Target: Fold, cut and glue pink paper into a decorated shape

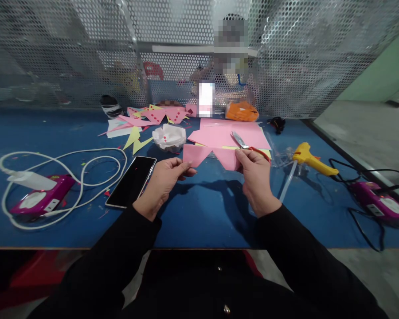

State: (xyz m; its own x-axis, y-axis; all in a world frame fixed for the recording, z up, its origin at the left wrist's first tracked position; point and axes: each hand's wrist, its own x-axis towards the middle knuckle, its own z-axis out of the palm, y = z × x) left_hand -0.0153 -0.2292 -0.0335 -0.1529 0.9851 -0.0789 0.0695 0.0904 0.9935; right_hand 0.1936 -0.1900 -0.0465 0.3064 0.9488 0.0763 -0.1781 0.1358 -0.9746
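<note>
Between my hands is a pink paper cutout (199, 154) with a V-shaped notch in its lower edge. My left hand (164, 179) pinches its left end between thumb and fingers. At the right end, my right hand (255, 177) grips the paper the same way. Behind the cutout lie sheets of pink paper (232, 132) with yellow paper showing at their edges. On these sheets rest scissors (241, 140) with orange-red handles, partly hidden by my right hand. A crumpled white paper bowl-like piece (169, 136), holding small red bits, stands behind my left hand.
A phone (132, 181) lies left of my left hand. Beyond it a white cable (81, 186) loops around a purple power strip (41, 195). To the right are a yellow glue gun (314, 160) and another purple power strip (379, 199). Pink and yellow cutouts (159, 115) lie at the back.
</note>
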